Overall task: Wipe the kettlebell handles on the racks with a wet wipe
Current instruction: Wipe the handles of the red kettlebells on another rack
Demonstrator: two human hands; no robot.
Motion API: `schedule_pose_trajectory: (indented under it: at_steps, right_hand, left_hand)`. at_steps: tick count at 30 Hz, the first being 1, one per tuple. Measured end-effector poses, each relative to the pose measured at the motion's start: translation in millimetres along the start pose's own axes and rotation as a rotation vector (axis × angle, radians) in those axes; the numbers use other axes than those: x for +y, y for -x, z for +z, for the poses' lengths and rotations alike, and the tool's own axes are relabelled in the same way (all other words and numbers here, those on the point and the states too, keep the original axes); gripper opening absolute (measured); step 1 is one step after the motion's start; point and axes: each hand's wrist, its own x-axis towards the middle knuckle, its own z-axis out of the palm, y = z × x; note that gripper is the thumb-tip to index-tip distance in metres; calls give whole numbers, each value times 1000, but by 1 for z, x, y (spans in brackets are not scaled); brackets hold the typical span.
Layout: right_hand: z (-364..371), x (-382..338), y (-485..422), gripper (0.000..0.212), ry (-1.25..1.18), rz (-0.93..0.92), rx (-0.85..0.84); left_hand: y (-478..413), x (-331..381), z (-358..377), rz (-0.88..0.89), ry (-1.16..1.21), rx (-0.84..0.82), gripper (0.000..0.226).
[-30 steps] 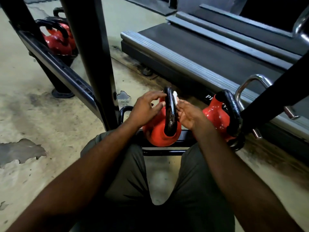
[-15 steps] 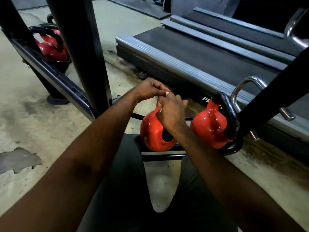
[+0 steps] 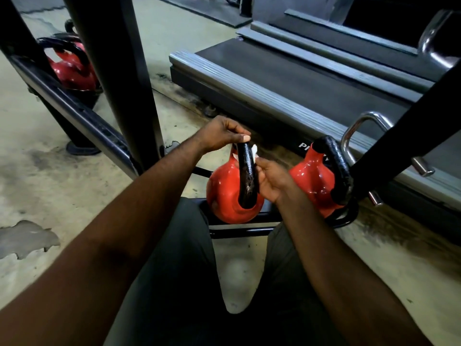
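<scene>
Firmly, our left hand (image 3: 219,134) clenches the top of the handle (image 3: 247,178), steadying the red kettlebell (image 3: 224,196) on its low rack (image 3: 239,231), while our right hand (image 3: 272,181) pinches the wet wipe (image 3: 254,149) against the handle's side.

Dark grey trousers (image 3: 179,283), bare forearms (image 3: 154,196)

The right hand (image 3: 272,181) has slid from over the black handle (image 3: 247,176) to its right side, baring it. The wet wipe (image 3: 254,149) shows again, and the left hand (image 3: 219,133) now pinches the handle's top.
</scene>
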Motion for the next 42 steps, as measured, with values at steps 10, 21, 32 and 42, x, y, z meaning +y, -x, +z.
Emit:
schedule_pose_trajectory:
  at_steps: [10,21,32,42]
  right_hand:
    - [24,7,38,15,1105,-775,396]
    - [10,34,69,10,1104,-807,529]
    - [-8,15,28,19,153,-53,113]
    - [10,16,77,36,2056,-1124,132]
  left_hand:
    - [-2,3,-8,12,-24,-24,20]
    - [-1,6,0,26,-35,8,10]
    - [12,5,19,59,-341,166,17]
    - [-1,4,5,41,-241,60,10]
